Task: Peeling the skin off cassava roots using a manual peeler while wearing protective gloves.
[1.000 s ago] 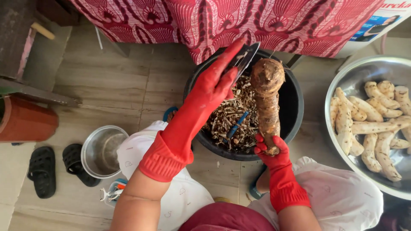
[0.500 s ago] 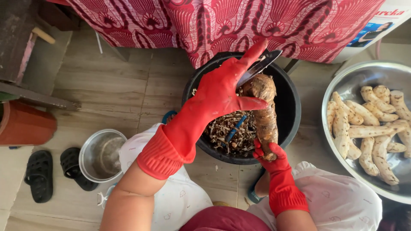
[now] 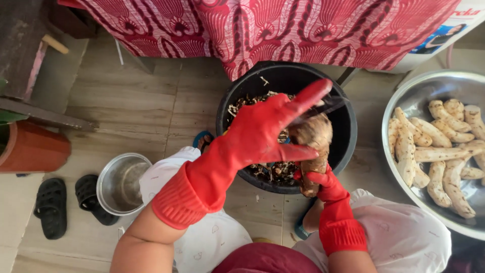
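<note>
While many peeled roots (image 3: pixel 434 151) lie at 3 o'clock, one brown root (image 3: pixel 314 151) is gripped by right hand (image 3: pixel 323 183), knife (image 3: pixel 331 104) clamped in left hand (image 3: pixel 262 134), peeling unfinished.

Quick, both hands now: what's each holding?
Left hand: grip closed on a knife.
Right hand: grip closed on the brown root.

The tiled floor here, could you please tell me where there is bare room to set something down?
Bare floor lies between the small steel pot, black bucket and red cloth. It is crowded around the large steel basin of peeled roots.
</note>
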